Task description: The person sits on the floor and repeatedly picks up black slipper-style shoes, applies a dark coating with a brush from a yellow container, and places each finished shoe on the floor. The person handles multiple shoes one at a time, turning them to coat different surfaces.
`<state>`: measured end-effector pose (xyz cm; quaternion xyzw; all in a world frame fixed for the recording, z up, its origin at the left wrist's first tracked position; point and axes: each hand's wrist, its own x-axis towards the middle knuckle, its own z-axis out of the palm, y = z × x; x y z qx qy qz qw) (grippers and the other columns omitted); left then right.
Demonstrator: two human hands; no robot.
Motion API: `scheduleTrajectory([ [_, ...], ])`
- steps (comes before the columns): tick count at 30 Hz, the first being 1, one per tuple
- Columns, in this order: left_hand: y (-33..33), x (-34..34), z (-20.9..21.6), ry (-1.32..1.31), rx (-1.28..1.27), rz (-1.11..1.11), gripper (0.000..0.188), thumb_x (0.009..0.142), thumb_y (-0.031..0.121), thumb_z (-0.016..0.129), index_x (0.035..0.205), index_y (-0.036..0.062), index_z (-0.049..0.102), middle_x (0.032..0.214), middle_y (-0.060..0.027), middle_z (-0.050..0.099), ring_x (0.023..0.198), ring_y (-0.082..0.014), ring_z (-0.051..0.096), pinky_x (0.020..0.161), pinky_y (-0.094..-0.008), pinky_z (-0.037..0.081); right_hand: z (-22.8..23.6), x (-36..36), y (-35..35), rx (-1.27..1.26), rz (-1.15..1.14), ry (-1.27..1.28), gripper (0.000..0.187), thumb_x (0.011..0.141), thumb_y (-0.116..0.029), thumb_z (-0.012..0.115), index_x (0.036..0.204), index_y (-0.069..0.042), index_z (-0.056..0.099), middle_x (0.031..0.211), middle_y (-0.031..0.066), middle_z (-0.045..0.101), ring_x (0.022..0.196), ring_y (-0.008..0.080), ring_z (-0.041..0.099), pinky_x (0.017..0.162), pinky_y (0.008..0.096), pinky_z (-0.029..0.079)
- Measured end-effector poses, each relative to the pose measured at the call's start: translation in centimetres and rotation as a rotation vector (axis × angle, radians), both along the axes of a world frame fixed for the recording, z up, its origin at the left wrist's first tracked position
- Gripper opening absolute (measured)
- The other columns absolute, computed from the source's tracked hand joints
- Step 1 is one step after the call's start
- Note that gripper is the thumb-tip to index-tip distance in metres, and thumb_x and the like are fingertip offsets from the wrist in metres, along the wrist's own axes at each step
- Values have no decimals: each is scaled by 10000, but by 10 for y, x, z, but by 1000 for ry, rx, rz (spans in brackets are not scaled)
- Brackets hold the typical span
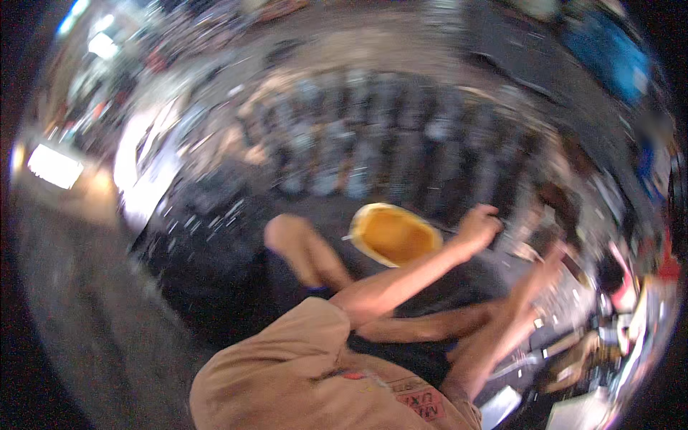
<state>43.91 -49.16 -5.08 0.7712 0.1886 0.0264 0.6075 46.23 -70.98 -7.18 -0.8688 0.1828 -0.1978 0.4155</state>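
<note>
The whole view is smeared by motion. My left hand [479,228] reaches out to the right, just past a yellow-orange container [396,234] with a pale rim. Its fingers are curled closed, and what they hold, if anything, I cannot make out. Farther right, my right hand [547,264] is beside a dark, blurred object [575,271]; its fingers are too smeared to read. Beyond the container stand rows of dark, upright pieces [380,140], packed close together in a curved group. Their kind is hidden by the blur.
My bent legs [304,251] frame the container's near side. Loose dark material [208,222] lies to the left. Mixed clutter [573,358] crowds the right side, a blue object [605,54] sits at the far right, and a bright light panel [55,166] shows at the left.
</note>
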Motion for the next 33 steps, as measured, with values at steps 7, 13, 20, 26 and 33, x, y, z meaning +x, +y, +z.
scheduleTrajectory([
  [7,369,-208,143,-84,566,558,173,936,173,741,1067,65,775,903,-93,787,852,-218,751,777,-345,582,89,-38,48,-50,112,-144,493,1057,-426,678,1203,34,775,1245,196,762,1074,296,729,961,398,558],
  [13,662,-385,60,996,1293,658,600,950,544,652,1319,72,689,1379,-223,659,1255,-394,649,1001,-585,524,211,-138,230,-211,530,334,256,954,-208,800,1156,-51,794,1107,158,795,1004,204,745,922,357,572],
  [20,762,-420,13,1003,1007,866,721,875,639,750,1298,57,717,1223,-177,722,1116,-343,672,930,-551,516,98,-136,216,-282,898,67,190,915,-200,824,1047,-72,774,951,160,760,903,337,744,820,451,583],
  [26,711,-465,120,393,257,1192,505,949,477,775,1217,50,743,1001,-54,686,867,-195,597,770,-387,488,101,-130,204,-1,641,1,168,1031,-205,695,1062,-50,751,885,141,737,825,207,700,780,391,556],
  [33,348,-389,168,238,876,545,238,863,64,726,1098,30,712,1286,-167,676,1269,-328,606,1130,-463,432,89,-128,138,-106,657,386,403,983,-261,680,1135,111,644,1006,298,728,957,339,722,851,464,546],
])
